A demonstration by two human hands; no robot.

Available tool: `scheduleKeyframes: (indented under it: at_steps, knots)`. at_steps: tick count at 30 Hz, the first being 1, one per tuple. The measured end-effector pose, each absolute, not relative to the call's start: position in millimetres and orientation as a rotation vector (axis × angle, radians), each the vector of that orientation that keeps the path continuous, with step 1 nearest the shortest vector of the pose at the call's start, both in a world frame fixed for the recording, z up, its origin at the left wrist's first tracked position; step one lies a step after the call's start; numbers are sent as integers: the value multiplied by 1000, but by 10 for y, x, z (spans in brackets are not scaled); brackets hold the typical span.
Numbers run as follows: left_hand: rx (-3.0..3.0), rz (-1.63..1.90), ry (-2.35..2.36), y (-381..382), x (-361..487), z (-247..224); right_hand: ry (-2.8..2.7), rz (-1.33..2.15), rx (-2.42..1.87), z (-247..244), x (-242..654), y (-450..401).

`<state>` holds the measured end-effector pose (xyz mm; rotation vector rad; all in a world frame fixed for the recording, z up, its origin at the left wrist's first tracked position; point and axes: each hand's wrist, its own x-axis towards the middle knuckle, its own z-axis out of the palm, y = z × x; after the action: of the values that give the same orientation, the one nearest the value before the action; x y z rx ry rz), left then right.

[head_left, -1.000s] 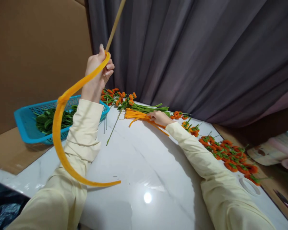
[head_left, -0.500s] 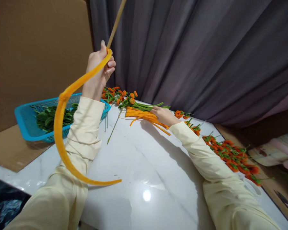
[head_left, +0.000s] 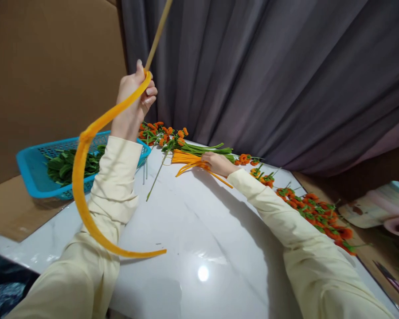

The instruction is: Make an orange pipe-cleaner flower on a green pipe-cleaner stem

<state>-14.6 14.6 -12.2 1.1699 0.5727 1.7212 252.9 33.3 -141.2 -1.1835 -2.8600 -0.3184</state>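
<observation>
My left hand [head_left: 134,97] is raised and closed around a thin wooden stick [head_left: 158,35] that points up out of view. A thick orange pipe cleaner [head_left: 81,173] starts at the stick and hangs from this hand in a wide curve, its free end low over the table. Farther off, my right hand [head_left: 219,163] rests on a bundle of orange pipe cleaners [head_left: 186,157], its fingers curled at the strands. Whether it grips any of them I cannot tell. Green stems [head_left: 211,149] lie just behind that bundle.
A blue basket [head_left: 36,188] of green leaves stands at the left. Orange flowers lie at the back [head_left: 166,133] and in a row along the right [head_left: 319,215]. A pink-handled mug [head_left: 375,206] and scissors [head_left: 390,277] sit at the right edge, before a grey curtain [head_left: 252,66].
My right hand has shifted slightly left along the orange bundle, over its middle. The left hand still holds the stick and hanging pipe cleaner; the view has turned a little.
</observation>
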Motion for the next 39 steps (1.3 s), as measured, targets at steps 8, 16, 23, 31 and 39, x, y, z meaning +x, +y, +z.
scheduleKeyframes:
  at_steps: [8, 16, 23, 31, 39]
  knots:
    - [1087, 1783, 563, 141, -130, -113, -2832, -453, -1284, -1556, 2337, 407]
    - [1030, 1803, 499, 111, -97, -94, -2861, -439, -1378, -1484, 2461, 483]
    - [1033, 1799, 577, 37, -56, -78, -2719, -407, -1443, -1254, 2522, 725]
    - [1051, 1788, 556, 60, -75, -99, -2874, -190, -1412, -1060, 2533, 1025]
    - [1026, 1782, 576, 36, -52, -78, -2885, -305, -1550, -1563, 2390, 518]
